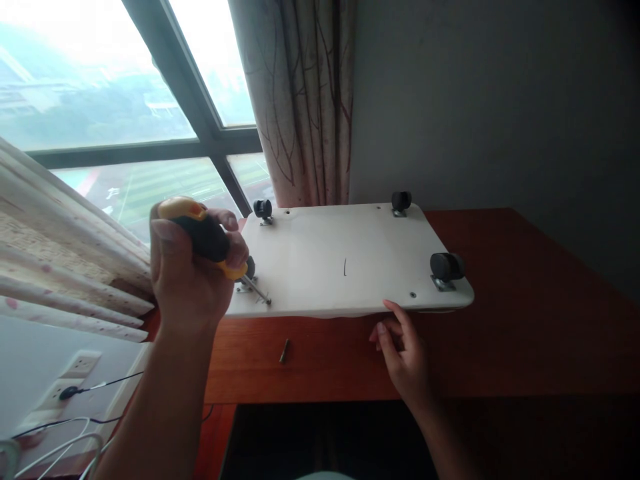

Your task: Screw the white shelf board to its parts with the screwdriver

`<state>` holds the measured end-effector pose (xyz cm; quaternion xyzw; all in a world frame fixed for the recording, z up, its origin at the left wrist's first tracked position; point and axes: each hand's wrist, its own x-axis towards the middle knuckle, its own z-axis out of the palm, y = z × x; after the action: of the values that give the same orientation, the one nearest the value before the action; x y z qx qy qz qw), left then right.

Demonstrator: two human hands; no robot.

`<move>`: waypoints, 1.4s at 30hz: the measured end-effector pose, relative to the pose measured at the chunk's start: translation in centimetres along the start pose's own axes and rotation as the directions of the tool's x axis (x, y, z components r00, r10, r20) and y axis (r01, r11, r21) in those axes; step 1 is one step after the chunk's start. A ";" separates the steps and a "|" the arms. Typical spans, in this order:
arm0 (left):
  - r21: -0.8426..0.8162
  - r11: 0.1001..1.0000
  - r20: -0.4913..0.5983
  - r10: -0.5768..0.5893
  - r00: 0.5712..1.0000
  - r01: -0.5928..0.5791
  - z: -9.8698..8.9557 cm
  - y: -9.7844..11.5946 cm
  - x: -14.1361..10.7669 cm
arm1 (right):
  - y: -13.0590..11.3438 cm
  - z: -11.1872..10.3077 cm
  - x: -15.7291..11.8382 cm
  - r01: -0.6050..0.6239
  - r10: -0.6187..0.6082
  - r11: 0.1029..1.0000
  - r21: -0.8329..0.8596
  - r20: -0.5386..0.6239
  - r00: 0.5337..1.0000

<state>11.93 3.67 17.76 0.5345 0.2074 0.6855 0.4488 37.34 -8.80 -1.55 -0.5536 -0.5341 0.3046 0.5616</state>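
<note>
My left hand [193,267] is wrapped around the yellow and black handle of a screwdriver [210,237]. Its metal shaft slants down to the right, and the tip meets a hole or screw head near the front left corner of a white board [310,260]. At the board's front edge, my right hand [405,353] rests its stretched index fingertip on the rim, the other fingers partly curled and apart, holding nothing. A loose screw [285,351] lies on the table in front of the board. Behind my left hand, one black caster [250,268] is partly hidden.
Three more casters stand up from the board: back left [263,209], back right [401,201] and front right [447,266]. Beneath is a reddish-brown wooden table [525,313]. Window, curtains [305,100] and wall sockets [75,373] with cables lie left and behind.
</note>
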 end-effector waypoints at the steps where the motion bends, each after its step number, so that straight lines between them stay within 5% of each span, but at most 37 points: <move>1: -0.001 1.000 -0.013 0.001 1.000 -0.001 0.0 0.0 0.0 | 0.0 0.0 0.0 -0.001 0.001 1.000 0.000 0.002 1.000; 11: 0.039 0.998 -0.110 0.060 0.992 -0.056 0.6 -0.5 0.3 | -0.1 0.1 0.1 0.011 -0.011 1.000 0.002 -0.005 1.000; 20: 0.071 0.988 0.050 0.134 0.990 -0.138 0.2 -0.6 0.6 | -0.1 0.1 0.1 0.015 -0.015 1.000 0.006 -0.012 1.000; 30: 0.044 0.999 -0.037 -0.024 0.999 0.026 0.2 0.5 0.2 | 0.1 0.0 0.0 -0.009 0.009 1.000 0.019 0.003 1.000; 42: 0.079 0.997 -0.073 0.006 0.997 0.000 0.4 0.6 0.2 | 0.2 0.0 0.1 -0.003 0.003 1.000 0.007 -0.001 1.000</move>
<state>12.03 3.43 18.42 0.5268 0.2496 0.6965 0.4184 37.40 -8.67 -1.75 -0.5528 -0.5319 0.3070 0.5633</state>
